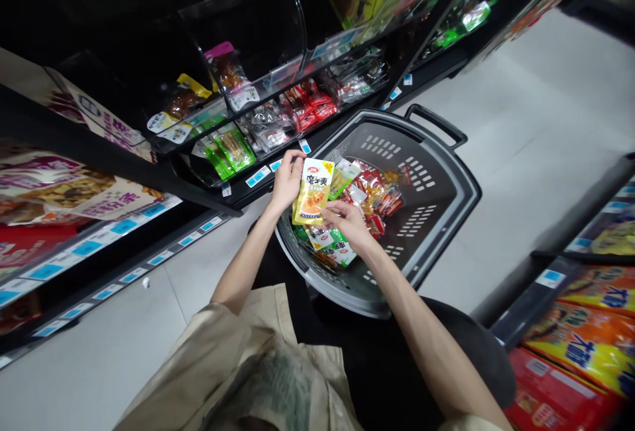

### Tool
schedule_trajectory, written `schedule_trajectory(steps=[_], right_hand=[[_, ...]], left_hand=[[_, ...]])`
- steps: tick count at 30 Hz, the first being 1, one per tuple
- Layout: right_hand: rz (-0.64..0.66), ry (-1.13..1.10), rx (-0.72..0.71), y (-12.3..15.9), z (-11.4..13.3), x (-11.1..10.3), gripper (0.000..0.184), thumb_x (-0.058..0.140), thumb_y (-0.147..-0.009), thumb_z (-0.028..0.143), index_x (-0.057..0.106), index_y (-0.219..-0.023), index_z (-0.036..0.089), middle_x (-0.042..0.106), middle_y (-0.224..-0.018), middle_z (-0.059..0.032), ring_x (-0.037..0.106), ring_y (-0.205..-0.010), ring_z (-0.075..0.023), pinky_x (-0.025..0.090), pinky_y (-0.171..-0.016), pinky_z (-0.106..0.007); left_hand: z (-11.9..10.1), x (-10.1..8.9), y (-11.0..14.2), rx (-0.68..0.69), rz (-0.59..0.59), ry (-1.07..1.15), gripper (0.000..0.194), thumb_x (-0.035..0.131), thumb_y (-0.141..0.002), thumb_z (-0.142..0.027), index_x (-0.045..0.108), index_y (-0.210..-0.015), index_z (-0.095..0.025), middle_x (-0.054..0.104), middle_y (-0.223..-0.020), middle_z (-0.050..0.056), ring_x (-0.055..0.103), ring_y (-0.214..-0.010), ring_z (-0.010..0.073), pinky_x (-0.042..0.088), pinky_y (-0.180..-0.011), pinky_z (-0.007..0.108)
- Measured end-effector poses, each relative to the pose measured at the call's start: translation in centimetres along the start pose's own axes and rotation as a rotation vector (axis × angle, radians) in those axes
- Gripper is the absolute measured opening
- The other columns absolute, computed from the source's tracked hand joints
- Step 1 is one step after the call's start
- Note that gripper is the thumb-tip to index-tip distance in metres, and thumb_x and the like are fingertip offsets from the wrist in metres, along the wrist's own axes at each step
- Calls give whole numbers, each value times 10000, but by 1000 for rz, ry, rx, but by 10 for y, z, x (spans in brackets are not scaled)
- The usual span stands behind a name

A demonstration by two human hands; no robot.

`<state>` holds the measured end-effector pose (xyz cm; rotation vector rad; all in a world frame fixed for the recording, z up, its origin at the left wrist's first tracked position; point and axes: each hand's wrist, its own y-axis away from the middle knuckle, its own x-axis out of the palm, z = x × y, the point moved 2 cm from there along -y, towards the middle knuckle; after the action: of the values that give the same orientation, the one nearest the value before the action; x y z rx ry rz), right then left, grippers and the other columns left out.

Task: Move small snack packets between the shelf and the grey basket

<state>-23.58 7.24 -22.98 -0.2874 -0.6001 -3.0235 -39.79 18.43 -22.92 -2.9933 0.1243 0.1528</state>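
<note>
Both my hands hold a yellow and white snack packet over the near left part of a grey shopping basket. My left hand grips the packet's left edge, fingers behind it. At its lower right corner, my right hand pinches it between thumb and fingers. A second packet's edge seems to show behind the first. Inside the basket lie several more packets: red ones, a yellow-green one and green-and-white ones. My hands partly hide them.
Snack packets fill parts of a low black shelf ahead, among them green packs and red packs. Large bags sit on shelving at left. Orange noodle packs line the right shelf. The basket's handle sticks out at its far side.
</note>
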Motion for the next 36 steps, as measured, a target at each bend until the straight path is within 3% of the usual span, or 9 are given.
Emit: schedule_trajectory(steps=[6, 11, 16, 20, 26, 32, 36], right_hand=[[-145, 46, -82, 0, 2, -3, 475, 853, -683, 593, 713, -909, 199, 799, -954, -59, 753, -642, -199, 544, -553, -287], [-329, -42, -150, 1, 9, -14, 396, 863, -702, 512, 693, -902, 216, 773, -950, -31, 751, -665, -196, 541, -573, -290], [-336, -48, -180, 2, 15, -17, 391, 840, -729, 499, 709, -956, 210, 775, -1058, -49, 754, -713, -192, 538, -591, -286], [-336, 37, -202, 2, 14, -16, 432, 825, -727, 510, 729, -1025, 212, 786, -1110, -75, 765, -763, -224, 526, -580, -296], [-333, 82, -225, 1, 15, -17, 431, 814, -732, 513, 744, -1032, 211, 790, -1086, -83, 767, -774, -246, 573, -640, -355], [-283, 67, -180, 0, 12, -13, 436, 812, -742, 515, 725, -1055, 223, 774, -1026, -56, 753, -711, -219, 545, -589, -321], [-269, 94, -135, -2, 10, -15, 362, 676, -859, 558, 695, -1038, 245, 750, -1088, -51, 757, -750, -212, 556, -605, -311]], left_hand=[[4, -2, 1, -37, 19, 44, 479, 540, -976, -669, 566, -1264, -288, 680, -842, 6, 671, -702, 178, 546, -680, 303], [-6, 4, 6, -148, 275, 146, 835, 772, -845, -589, 379, -1508, -268, 758, -895, 24, 721, -684, 173, 595, -662, 301], [-17, 8, 14, -139, 425, 9, 841, 886, -740, -397, 486, -1452, -199, 765, -857, 23, 729, -683, 172, 576, -625, 266], [-20, 8, 18, -74, 412, -54, 808, 869, -749, -305, 494, -1458, -212, 785, -945, 49, 740, -757, 179, 586, -701, 291], [-18, 9, 17, -55, 446, 5, 799, 844, -771, -295, 466, -1470, -217, 790, -1112, 116, 767, -840, 219, 604, -745, 330], [-14, 9, 18, -7, 355, -24, 639, 780, -834, -276, 510, -1411, -228, 796, -1107, 99, 771, -867, 214, 617, -785, 344], [-13, 8, 17, 16, 296, -17, 656, 762, -843, -272, 490, -1439, -232, 793, -1125, 108, 773, -886, 225, 623, -794, 359]])
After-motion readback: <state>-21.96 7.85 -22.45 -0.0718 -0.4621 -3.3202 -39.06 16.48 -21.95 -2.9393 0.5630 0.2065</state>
